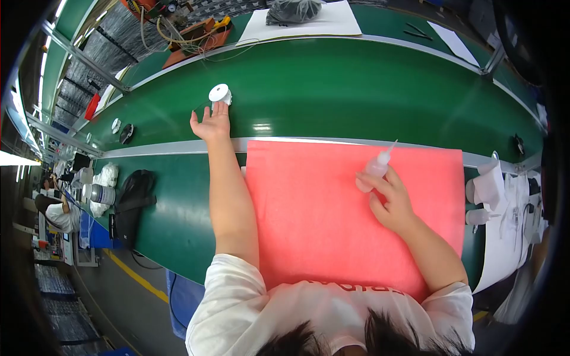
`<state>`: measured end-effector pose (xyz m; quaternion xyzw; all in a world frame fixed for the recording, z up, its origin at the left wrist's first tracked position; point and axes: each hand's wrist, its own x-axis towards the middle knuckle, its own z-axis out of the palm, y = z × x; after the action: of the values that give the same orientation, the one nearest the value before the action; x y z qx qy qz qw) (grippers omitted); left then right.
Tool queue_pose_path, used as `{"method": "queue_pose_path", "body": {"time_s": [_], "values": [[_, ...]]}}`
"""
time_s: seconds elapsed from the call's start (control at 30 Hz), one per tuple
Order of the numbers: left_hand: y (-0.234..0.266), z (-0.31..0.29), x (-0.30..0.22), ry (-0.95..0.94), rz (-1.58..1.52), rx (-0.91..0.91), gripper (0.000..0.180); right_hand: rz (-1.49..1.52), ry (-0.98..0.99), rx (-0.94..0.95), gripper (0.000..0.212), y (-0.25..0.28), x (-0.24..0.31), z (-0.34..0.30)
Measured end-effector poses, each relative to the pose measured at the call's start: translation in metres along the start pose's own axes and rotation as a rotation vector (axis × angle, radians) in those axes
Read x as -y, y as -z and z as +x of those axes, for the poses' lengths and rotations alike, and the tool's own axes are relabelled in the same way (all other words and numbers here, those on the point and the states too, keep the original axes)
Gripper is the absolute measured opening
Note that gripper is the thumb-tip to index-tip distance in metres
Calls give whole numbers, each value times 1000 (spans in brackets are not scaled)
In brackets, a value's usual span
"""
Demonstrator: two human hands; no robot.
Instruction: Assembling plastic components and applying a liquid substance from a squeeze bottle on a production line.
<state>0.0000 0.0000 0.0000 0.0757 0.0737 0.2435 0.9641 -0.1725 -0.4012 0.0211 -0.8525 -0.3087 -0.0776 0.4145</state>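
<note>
My left hand (pixel 212 123) is stretched far forward over the green surface, palm up with fingers and thumb apart. Its fingertips reach a white round plastic part (pixel 219 93) with a small hole in its top; whether they touch it or only lie beside it I cannot tell. A thin dark wire seems to run near the thumb. Over the pink mat (pixel 309 219), my right hand (pixel 392 199) grips a small translucent squeeze bottle (pixel 376 167) with a thin needle tip pointing up and to the right.
Farther left on the green belt (pixel 332 89) lie a white part (pixel 116 125) and a black part (pixel 126 133). A black bag (pixel 134 202) and a clear jar (pixel 101 194) stand left of the mat. To the right are another small bottle (pixel 477 216) and white sheets (pixel 504 237).
</note>
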Motion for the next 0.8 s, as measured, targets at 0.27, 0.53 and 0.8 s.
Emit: {"method": "queue_pose_path", "body": {"time_s": [0.27,0.53,0.8], "values": [[-34,-12,12,252,-117,169,69,-89,8,-160,59,1,-1,-2],[-117,-102,81,396,258,262,48,-271,166,-488,37,54,21,-23],[-120,-157,111,432,663,586,33,-589,326,-360,39,99,54,-7]]}}
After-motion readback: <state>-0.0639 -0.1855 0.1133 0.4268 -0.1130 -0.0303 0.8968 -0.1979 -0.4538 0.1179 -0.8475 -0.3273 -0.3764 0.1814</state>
